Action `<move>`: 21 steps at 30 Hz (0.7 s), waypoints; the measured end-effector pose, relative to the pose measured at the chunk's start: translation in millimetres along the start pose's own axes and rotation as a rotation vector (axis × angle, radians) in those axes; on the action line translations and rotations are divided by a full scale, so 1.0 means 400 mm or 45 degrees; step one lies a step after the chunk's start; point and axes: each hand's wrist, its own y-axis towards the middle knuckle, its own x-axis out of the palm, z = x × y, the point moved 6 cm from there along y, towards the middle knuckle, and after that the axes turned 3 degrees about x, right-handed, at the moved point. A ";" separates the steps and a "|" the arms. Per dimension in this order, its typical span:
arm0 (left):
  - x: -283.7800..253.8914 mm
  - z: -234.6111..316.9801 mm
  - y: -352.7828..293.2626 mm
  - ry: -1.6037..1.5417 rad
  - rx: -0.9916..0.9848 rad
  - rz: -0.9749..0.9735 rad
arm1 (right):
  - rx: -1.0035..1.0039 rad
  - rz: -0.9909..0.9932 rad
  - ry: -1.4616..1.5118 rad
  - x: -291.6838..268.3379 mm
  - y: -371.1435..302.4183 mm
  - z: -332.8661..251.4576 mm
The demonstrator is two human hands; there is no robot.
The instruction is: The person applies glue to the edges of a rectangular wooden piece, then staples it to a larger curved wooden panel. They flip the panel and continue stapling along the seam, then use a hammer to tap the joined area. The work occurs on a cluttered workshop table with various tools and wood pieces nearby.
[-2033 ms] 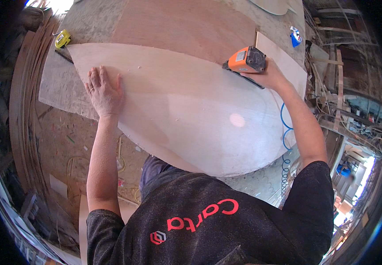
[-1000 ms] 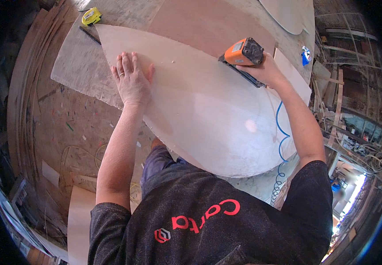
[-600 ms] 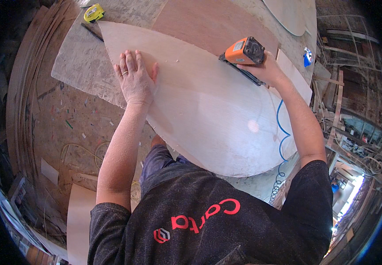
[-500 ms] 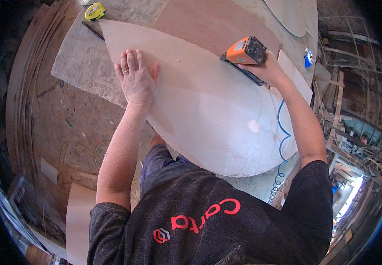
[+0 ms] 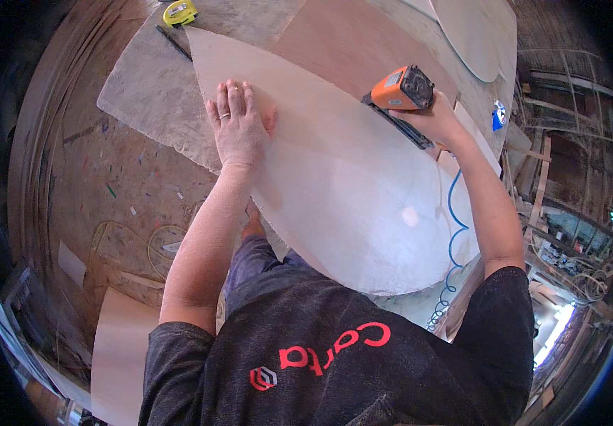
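Note:
A pale, curved plywood panel with a pointed far-left end lies across the worktable. My left hand rests flat on its left part, fingers stretched out. An orange and black pneumatic nail gun is gripped in my right hand, near the panel's far edge. The gun's long dark magazine slants down toward the right, beside my wrist. From below that hand a coiled blue air hose runs down along the panel's right side. Whether the gun's nose touches the wood I cannot tell.
A yellow tape measure and a dark pencil-like stick lie by the panel's tip. Reddish plywood lies beyond the panel. A small blue and white object sits at the table's right edge. Scraps litter the floor at left.
The view has shifted slightly, so the table and both hands appear a little further right and lower. My left hand stays flat on the panel; my right still grips the nail gun.

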 end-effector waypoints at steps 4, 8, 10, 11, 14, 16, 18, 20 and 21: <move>0.002 0.003 0.000 -0.013 -0.003 -0.009 | -0.059 -0.016 -0.019 0.023 0.038 -0.082; 0.004 0.002 -0.002 -0.066 0.014 0.017 | -0.074 -0.044 -0.001 0.048 0.070 -0.115; 0.000 0.003 -0.003 -0.081 0.008 0.022 | -0.071 -0.058 0.007 0.055 0.077 -0.127; -0.003 0.003 -0.004 -0.087 0.005 0.023 | -0.065 -0.059 -0.017 0.054 0.075 -0.138; -0.009 0.004 -0.004 -0.104 -0.005 0.007 | -0.086 -0.069 -0.006 0.053 0.076 -0.144; -0.010 0.006 -0.004 -0.093 0.002 -0.002 | -0.121 -0.065 -0.039 0.052 0.078 -0.143; -0.010 0.007 -0.003 -0.092 0.001 -0.013 | -0.166 -0.048 -0.140 0.052 0.085 -0.144; -0.012 0.007 -0.003 -0.102 -0.007 -0.026 | -0.149 -0.074 -0.201 0.051 0.089 -0.156; -0.010 0.008 -0.004 -0.099 -0.006 -0.033 | -0.141 -0.086 -0.231 0.051 0.089 -0.161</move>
